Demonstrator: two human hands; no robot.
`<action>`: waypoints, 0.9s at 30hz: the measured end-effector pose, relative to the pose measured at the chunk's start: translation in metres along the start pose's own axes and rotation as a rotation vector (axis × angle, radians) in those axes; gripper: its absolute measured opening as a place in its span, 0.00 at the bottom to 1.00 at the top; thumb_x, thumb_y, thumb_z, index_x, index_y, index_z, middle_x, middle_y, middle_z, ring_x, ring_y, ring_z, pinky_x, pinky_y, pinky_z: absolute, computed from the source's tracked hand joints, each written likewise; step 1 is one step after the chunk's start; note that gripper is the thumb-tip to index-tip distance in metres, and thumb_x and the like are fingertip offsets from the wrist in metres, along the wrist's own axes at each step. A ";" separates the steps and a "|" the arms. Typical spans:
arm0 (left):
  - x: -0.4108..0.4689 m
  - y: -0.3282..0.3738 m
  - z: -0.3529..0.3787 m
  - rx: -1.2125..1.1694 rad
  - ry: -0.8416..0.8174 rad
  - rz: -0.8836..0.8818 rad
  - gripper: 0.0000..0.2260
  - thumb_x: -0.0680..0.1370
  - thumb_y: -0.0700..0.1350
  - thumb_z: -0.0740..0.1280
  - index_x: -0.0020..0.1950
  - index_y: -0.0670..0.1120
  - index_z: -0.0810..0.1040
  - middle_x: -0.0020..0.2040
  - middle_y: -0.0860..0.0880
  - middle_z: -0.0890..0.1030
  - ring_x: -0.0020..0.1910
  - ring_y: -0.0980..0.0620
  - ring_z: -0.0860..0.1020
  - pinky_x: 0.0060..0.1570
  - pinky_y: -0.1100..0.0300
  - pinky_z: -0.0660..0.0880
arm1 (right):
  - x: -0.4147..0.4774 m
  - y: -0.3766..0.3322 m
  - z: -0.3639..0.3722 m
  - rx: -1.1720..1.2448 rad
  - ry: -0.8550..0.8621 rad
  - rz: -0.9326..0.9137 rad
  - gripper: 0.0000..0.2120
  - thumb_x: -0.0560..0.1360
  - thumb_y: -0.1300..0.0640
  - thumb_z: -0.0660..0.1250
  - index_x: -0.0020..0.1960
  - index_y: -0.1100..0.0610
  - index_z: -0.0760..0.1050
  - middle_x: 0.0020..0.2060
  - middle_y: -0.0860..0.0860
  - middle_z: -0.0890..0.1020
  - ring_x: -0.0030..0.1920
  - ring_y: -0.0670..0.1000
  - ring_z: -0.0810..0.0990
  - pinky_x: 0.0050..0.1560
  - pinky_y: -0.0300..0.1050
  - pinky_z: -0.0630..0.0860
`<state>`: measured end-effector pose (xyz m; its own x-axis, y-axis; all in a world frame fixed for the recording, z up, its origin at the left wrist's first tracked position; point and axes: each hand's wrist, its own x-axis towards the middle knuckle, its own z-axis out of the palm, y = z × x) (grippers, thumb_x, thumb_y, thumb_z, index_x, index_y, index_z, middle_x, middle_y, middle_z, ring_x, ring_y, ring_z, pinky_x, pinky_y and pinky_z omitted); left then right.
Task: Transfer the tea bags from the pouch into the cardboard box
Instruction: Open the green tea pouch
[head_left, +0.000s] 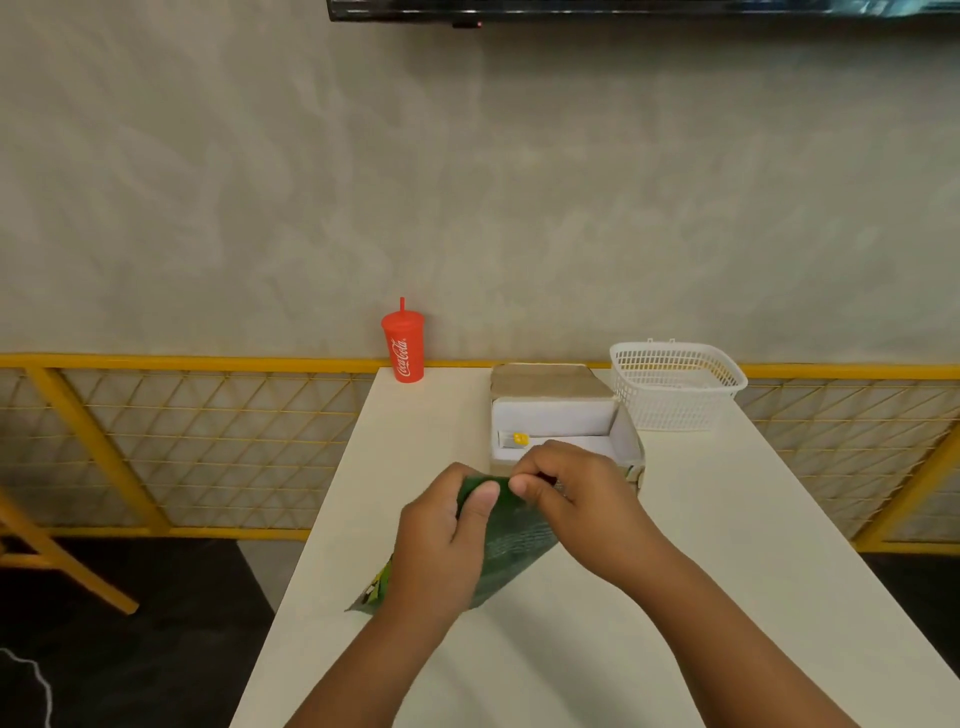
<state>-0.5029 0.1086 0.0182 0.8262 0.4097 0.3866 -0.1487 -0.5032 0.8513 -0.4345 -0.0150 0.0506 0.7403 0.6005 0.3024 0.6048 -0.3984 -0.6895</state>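
A green pouch (511, 545) is held above the white table (727, 545), its top end tilted up toward the box. My left hand (441, 540) grips the pouch's upper left side, thumb on its front. My right hand (571, 499) pinches the pouch's top edge at its mouth. Just behind the hands stands the open cardboard box (556, 415), white inside, its lid folded back. One tea bag with a yellow tag (514, 439) lies in the box at the left. The pouch's contents are hidden.
A red cup with a straw (404, 347) stands at the table's far left corner. A white plastic basket (675, 384) sits at the far right, next to the box. A yellow mesh railing (182, 441) runs behind and beside the table.
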 end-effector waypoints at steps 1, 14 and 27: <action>0.004 0.002 -0.002 -0.005 0.001 -0.020 0.07 0.77 0.50 0.61 0.39 0.53 0.73 0.33 0.54 0.77 0.37 0.59 0.75 0.32 0.66 0.70 | 0.002 -0.001 -0.001 0.033 -0.003 0.027 0.10 0.76 0.56 0.64 0.37 0.47 0.73 0.36 0.43 0.76 0.42 0.46 0.75 0.43 0.38 0.70; 0.055 0.014 -0.012 -0.162 0.044 -0.196 0.11 0.78 0.46 0.61 0.38 0.44 0.77 0.37 0.43 0.79 0.37 0.48 0.76 0.40 0.52 0.73 | 0.016 0.006 -0.030 0.268 -0.065 0.276 0.12 0.76 0.60 0.64 0.36 0.50 0.77 0.33 0.45 0.82 0.35 0.42 0.80 0.40 0.37 0.75; 0.056 0.022 0.001 -0.133 -0.041 -0.133 0.12 0.77 0.44 0.63 0.33 0.47 0.75 0.29 0.51 0.75 0.30 0.59 0.72 0.32 0.64 0.69 | 0.025 0.001 -0.043 0.342 -0.205 0.317 0.11 0.76 0.57 0.64 0.36 0.53 0.77 0.32 0.48 0.81 0.35 0.47 0.79 0.40 0.39 0.74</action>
<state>-0.4595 0.1200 0.0586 0.8647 0.4330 0.2545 -0.1046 -0.3403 0.9345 -0.4025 -0.0304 0.0855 0.7785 0.6239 -0.0681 0.2036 -0.3538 -0.9129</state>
